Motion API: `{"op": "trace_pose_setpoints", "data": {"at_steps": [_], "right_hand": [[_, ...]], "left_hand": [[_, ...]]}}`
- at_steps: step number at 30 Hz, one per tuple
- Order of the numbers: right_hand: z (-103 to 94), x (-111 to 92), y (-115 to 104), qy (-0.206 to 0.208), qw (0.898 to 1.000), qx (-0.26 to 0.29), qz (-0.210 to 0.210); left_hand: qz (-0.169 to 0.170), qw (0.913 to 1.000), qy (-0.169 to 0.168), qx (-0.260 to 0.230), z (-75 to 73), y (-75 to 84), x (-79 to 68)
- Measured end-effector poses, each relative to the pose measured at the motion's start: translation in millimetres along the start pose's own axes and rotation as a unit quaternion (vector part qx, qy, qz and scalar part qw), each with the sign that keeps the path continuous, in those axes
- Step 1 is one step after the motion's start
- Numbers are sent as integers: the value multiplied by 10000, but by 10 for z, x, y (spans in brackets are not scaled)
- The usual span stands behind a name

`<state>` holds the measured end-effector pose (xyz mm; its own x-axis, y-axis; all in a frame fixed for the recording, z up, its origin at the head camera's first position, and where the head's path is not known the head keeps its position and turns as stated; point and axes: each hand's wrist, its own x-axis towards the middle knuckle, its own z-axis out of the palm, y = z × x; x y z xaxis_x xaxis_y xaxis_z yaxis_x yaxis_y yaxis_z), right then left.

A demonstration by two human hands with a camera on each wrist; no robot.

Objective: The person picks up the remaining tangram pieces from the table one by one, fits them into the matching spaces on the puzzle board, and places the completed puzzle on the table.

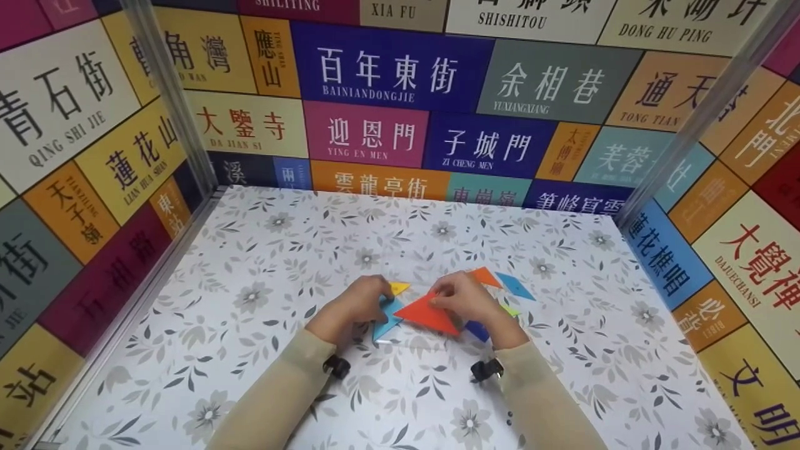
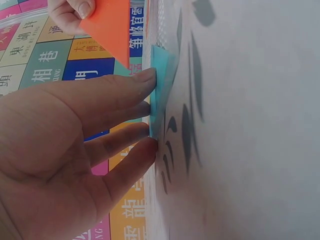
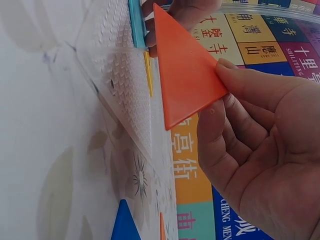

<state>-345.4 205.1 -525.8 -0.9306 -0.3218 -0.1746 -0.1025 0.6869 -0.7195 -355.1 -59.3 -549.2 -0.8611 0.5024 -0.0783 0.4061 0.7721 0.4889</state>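
Note:
My right hand (image 1: 465,297) pinches a red-orange triangle tangram piece (image 1: 428,314) between thumb and fingers, raised and tilted above the table. It grips the triangle (image 3: 187,70) by one corner in the right wrist view. My left hand (image 1: 359,300) has its fingertips on a light blue triangle piece (image 1: 389,320), low over the table. In the left wrist view the thumb and fingers reach out rather straight to the light blue piece (image 2: 161,82). A yellow piece (image 1: 399,288) lies just beyond the left thumb. Under the pieces shows clear textured plastic (image 3: 120,75).
Around the right hand lie an orange piece (image 1: 486,277), a blue parallelogram (image 1: 515,285), a lime green piece (image 1: 510,309) and a dark blue piece (image 1: 478,331), partly hidden. The table (image 1: 250,375) has a floral cover; sign-printed walls (image 1: 387,75) enclose its back and sides.

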Motion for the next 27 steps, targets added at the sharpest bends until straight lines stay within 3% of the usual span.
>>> {"op": "trace_pose_setpoints", "data": {"at_steps": [4, 11, 17, 27], "right_hand": [[14, 1, -16, -10, 9999, 18, 114], [60, 7, -17, -4, 9993, 28, -375], [102, 2, -42, -48, 9994, 41, -334], [161, 1, -40, -244, 9990, 60, -380]], "left_hand": [[3, 10000, -8, -80, -5, 6, 3], [165, 9997, 81, -129, 3, -8, -4], [217, 9995, 159, -169, -2, -28, -15], [-266, 9994, -154, -182, -4, 9, 13]]}}
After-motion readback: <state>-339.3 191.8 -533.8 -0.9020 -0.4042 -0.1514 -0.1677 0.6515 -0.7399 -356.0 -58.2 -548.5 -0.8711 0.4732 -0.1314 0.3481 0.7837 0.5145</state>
